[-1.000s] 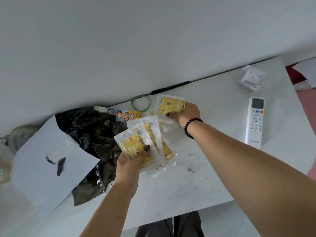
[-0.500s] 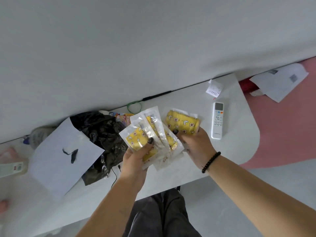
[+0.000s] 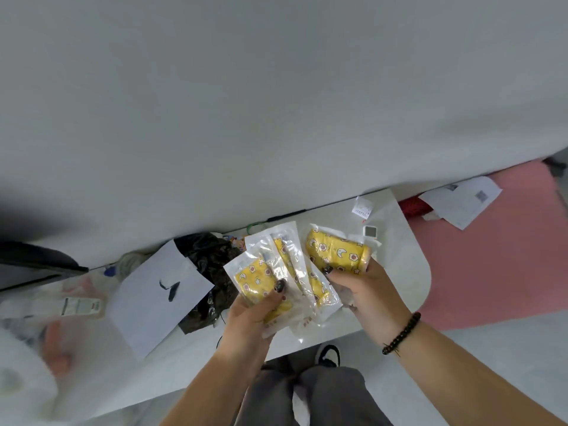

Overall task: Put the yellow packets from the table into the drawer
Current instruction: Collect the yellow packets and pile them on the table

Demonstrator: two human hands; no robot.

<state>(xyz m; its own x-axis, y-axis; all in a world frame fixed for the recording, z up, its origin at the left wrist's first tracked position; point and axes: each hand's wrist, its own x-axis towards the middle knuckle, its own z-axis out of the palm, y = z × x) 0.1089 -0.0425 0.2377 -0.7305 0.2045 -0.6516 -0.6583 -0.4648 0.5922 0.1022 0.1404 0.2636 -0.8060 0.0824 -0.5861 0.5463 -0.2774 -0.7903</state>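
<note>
- Fingers of my left hand (image 3: 255, 312) are clamped on a fan of yellow packets (image 3: 276, 281), thumb pressed across the front packet, the rest splayed up and to the right behind it.
- Fingers of my right hand (image 3: 365, 290) pinch a single yellow packet (image 3: 336, 253) by its lower edge; it stands just right of the fan, close to or touching its outermost sleeve.
- All packets I can see are off the table (image 3: 405, 272) and in my grasp, held above its near edge. No drawer is in view, so I cannot tell where it lies.
- Judged status: gathering looks done; merging the single packet into the fan and carrying the lot to the drawer is not yet done.
- Risk one: the sleeves are slick clear plastic and the fan is held by thumb pressure alone. A loosened thumb would, I judge, let the back packets slide out and drop to the floor.
- Risk two: opening a drawer needs a free hand, so pushing the single packet into the fan carelessly could spill it.
- Beyond my left fingers: a black plastic bag (image 3: 212, 259), with a white sheet of paper (image 3: 156, 296) to its left.
- Beyond my right fingers: a small white receipt (image 3: 362, 207) near the wall, and a remote control (image 3: 370, 231) mostly hidden behind the single packet.
</note>
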